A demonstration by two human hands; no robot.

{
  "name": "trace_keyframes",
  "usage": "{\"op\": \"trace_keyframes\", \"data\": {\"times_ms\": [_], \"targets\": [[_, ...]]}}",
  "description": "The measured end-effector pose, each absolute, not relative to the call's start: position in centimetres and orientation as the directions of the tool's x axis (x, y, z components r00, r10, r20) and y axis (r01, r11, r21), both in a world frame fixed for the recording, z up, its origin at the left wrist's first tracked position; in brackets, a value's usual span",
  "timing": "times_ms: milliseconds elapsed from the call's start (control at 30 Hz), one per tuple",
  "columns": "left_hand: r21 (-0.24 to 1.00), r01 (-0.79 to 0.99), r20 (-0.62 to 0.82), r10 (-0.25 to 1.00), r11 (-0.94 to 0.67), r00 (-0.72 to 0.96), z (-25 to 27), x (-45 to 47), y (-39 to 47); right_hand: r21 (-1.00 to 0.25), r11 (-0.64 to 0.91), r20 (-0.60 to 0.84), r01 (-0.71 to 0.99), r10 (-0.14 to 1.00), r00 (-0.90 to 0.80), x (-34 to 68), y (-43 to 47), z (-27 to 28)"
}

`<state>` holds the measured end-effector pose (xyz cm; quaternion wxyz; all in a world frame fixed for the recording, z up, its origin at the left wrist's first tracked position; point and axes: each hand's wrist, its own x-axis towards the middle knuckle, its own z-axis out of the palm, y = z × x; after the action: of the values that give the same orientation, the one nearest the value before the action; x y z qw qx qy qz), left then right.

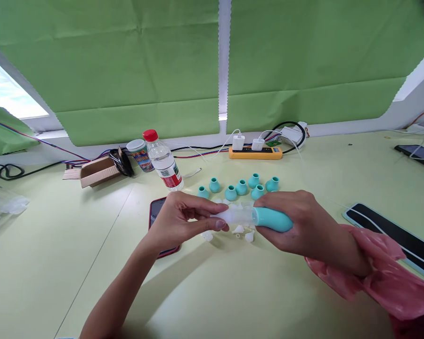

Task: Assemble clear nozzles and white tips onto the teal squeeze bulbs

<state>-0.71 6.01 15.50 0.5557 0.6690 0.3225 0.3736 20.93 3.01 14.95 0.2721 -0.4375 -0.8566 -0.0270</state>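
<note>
Over the pale bench point(212, 296), a teal bulb point(273, 219) is gripped by the right hand point(302, 223), its long axis running nearly crosswise in line with an adjoining translucent tube point(243, 217), whose left end is pinched by the left hand point(173, 228).

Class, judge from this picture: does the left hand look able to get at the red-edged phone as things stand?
Probably yes, once free: the left hand pinches the clear tube's pale end. The phone lies below that hand, partly hidden by it, with nothing visible resting on top.
</note>
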Motion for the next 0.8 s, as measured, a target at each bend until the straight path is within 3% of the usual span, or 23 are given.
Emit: {"op": "trace_keyframes", "data": {"times_ms": [200,500,800], "targets": [[0.943,0.118,0.194,0.801,-0.312,0.566,15.86,-0.84,5.88,-0.194,0.62,0.43,0.761,0.751,-0.502,20.89,2.87,15.15],[0.71,0.266,0.386,0.676,-0.652,0.628,16.04,-1.08,5.77,-0.16,0.589,0.417,0.792,0.768,-0.487,20.68,2.93,14.75],[0.61,0.288,0.454,0.623,-0.738,0.637,16.24,-1.19,5.37,-0.16,0.592,0.404,0.79,0.769,-0.495,20.56,2.85,15.0]]}}
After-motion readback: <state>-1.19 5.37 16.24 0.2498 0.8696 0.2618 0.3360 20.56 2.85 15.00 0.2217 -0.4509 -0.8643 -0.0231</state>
